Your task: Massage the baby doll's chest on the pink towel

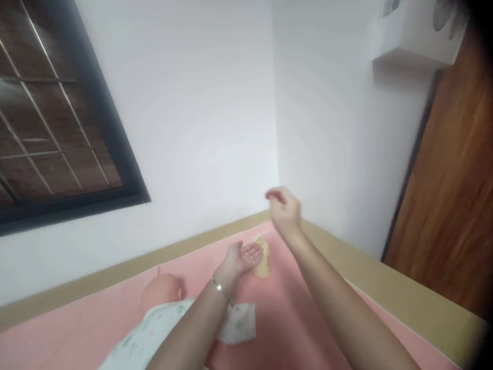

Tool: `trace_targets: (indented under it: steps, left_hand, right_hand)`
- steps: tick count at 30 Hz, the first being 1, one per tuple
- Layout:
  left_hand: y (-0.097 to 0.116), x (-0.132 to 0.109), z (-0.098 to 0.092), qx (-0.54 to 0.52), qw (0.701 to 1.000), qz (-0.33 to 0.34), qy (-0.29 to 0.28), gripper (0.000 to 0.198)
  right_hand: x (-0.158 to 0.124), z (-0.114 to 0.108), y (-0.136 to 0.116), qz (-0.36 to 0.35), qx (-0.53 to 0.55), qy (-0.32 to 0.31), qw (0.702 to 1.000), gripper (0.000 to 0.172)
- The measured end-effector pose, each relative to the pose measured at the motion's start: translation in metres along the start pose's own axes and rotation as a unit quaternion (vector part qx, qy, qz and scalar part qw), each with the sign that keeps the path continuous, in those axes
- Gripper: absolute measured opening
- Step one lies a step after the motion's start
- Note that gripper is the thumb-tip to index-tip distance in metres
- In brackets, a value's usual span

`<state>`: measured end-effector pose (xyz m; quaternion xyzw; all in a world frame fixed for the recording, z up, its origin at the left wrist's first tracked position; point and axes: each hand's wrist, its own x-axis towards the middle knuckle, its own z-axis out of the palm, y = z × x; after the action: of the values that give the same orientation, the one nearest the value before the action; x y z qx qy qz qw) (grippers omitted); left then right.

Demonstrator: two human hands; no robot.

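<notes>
My left hand point(246, 257) is palm up with its fingers stretched out, and nothing lies on the palm. Just behind its fingertips stands a pale yellow pump bottle point(262, 266), partly covered by them. My right hand point(285, 210) is raised above and to the right of the bottle, apart from it. Its fingers are curled in and somewhat blurred, with nothing visible in them. Beside my left forearm lies a doll point(164, 290) with a bare round head, dressed in white cloth with a green print point(154, 321). My forearm hides part of the doll.
A pink mat point(285, 318) covers the surface, with a tan raised border point(127, 267) along the white walls. A dark-framed barred window point(57, 118) is at left. To the right are a wooden door point(447, 195) and a white wall-mounted box point(416, 38).
</notes>
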<state>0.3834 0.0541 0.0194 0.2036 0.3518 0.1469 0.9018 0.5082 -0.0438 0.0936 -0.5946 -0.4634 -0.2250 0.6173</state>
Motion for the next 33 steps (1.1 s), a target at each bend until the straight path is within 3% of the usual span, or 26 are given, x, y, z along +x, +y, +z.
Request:
trace_targets:
  steps: [2,4,5,8,11,18,24,28,30,33]
  left_hand:
    - [-0.001,0.003,0.003,-0.009,1.0,-0.005,0.002,0.046]
    - [-0.001,0.007,0.006,-0.019,1.0,-0.009,0.006,0.048]
    - [-0.001,0.008,0.007,-0.025,1.0,-0.012,0.006,0.049]
    - [-0.002,0.011,0.009,-0.046,0.999,-0.016,0.003,0.048]
    - [-0.005,0.013,0.008,-0.066,0.998,-0.01,0.009,0.045]
    - [-0.009,0.013,0.006,-0.086,0.996,-0.012,-0.007,0.041]
    - [-0.011,-0.009,0.002,-0.073,0.997,-0.014,-0.025,0.037]
    - [-0.009,-0.044,-0.016,-0.064,0.997,-0.013,-0.03,0.03]
    - [-0.002,-0.064,-0.03,-0.06,0.997,0.005,-0.04,0.029]
    - [0.016,-0.099,-0.06,-0.051,0.996,0.05,-0.056,0.033]
  right_hand:
    - [-0.006,0.023,0.015,0.092,-0.078,-0.16,0.98,0.031]
    - [-0.016,0.046,0.032,0.158,-0.13,-0.306,0.93,0.032]
    - [-0.021,0.056,0.04,0.176,-0.14,-0.35,0.909,0.032]
    - [-0.036,0.075,0.057,0.206,-0.148,-0.409,0.876,0.029]
    - [-0.045,0.08,0.065,0.229,-0.154,-0.446,0.852,0.03]
    - [-0.044,0.082,0.067,0.247,-0.175,-0.479,0.824,0.03]
    - [-0.053,0.066,0.029,0.205,-0.233,-0.397,0.864,0.036]
    - [-0.091,0.061,-0.013,0.14,-0.197,-0.263,0.934,0.043]
    - [-0.122,0.066,-0.039,0.095,-0.106,-0.281,0.949,0.045]
    - [-0.171,0.079,-0.091,0.053,-0.008,-0.335,0.941,0.055]
